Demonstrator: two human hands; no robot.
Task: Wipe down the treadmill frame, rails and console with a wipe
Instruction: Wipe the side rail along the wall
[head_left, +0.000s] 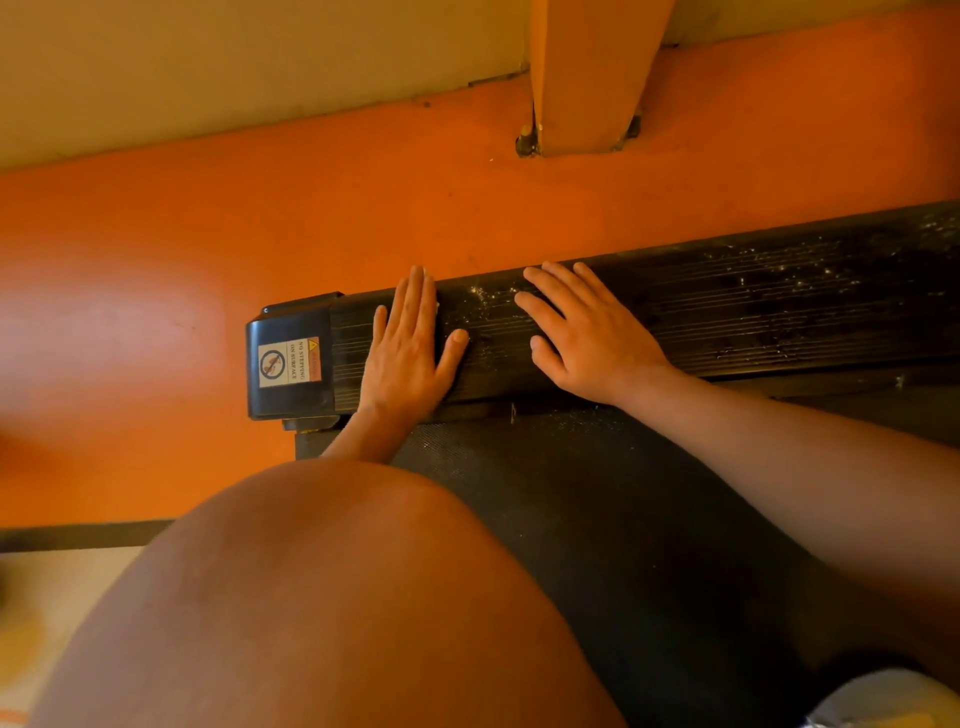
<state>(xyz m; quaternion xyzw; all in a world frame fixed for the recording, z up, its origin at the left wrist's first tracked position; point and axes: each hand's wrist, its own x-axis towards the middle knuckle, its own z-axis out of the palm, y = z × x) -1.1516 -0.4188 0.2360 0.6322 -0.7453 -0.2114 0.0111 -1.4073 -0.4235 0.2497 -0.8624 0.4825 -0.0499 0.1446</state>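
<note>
The treadmill's side rail (753, 306) was a long black strip, ribbed with fine grooves along its length and scattered with pale specks (483, 299), thickest toward the right. It lay low over the orange floor (208, 234), along the far edge of the dark textured treadmill belt (597, 519). Its long axis ran from left of centre out past the right edge of the view, climbing slightly to the right. The left end finished in a glossy black end cap (275, 325) carrying a warning sticker (289, 362) that read "NO STEPPING ON SURFACE". Both hands lay palm down on the rail, gripping nothing. The left hand (408, 348) sat just beside the cap, its fingers (415, 296) straight and held together, pointing away across the rail, with the thumb splayed to the right. The right hand (592, 338) lay near it — fingers a little apart, flat on the ribs, angled up and to the left. A bare knee (337, 597) filled the foreground, and an orange post (587, 78) stood on the floor beyond the rail.
</note>
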